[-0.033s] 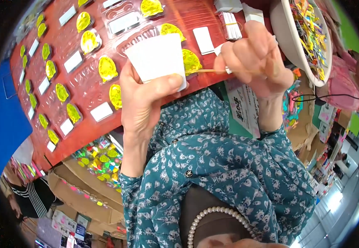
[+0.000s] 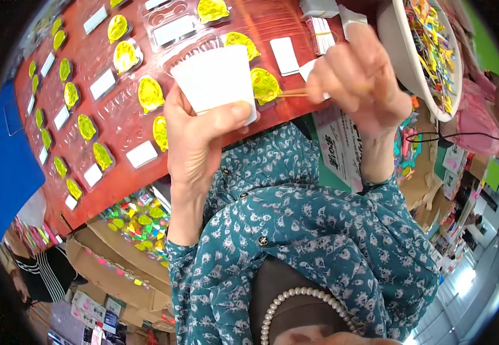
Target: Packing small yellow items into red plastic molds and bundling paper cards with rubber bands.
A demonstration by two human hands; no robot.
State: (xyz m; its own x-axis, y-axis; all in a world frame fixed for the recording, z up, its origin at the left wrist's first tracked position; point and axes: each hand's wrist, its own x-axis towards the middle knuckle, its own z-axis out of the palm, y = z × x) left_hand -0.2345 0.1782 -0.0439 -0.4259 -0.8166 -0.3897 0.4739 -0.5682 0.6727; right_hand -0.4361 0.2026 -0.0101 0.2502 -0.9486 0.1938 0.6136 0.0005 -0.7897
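The left hand [image 2: 200, 135] grips a fan of white cards [image 2: 215, 80], thumb pressed across the lower right corner and fingers behind. The cards are held up over the near edge of the red surface [image 2: 266, 20], spread wider at the top than at the thumb.

The right hand [image 2: 358, 80] is raised to the right of them, well apart from the left. Its fingers are curled in on a thin tan band [image 2: 295, 92], which stretches out leftward toward the cards; motion blur hides exactly how the fingertips hold it.

Clear trays [image 2: 176, 11] lie in rows across the left and middle of the surface, with egg-shaped yellow pieces [image 2: 150, 95] and white cards set in them. One yellow piece shows just beside the fan's right edge. Beyond the right hand lie a flat white card [image 2: 284, 56] and, near it, a banded bundle [image 2: 320, 43].

At the upper right stands a white basin [image 2: 393, 52] full of multicoloured strips [image 2: 430, 54]. Below the surface's left part, a cardboard box [image 2: 97, 253] stands near small bright pieces [image 2: 140, 218].
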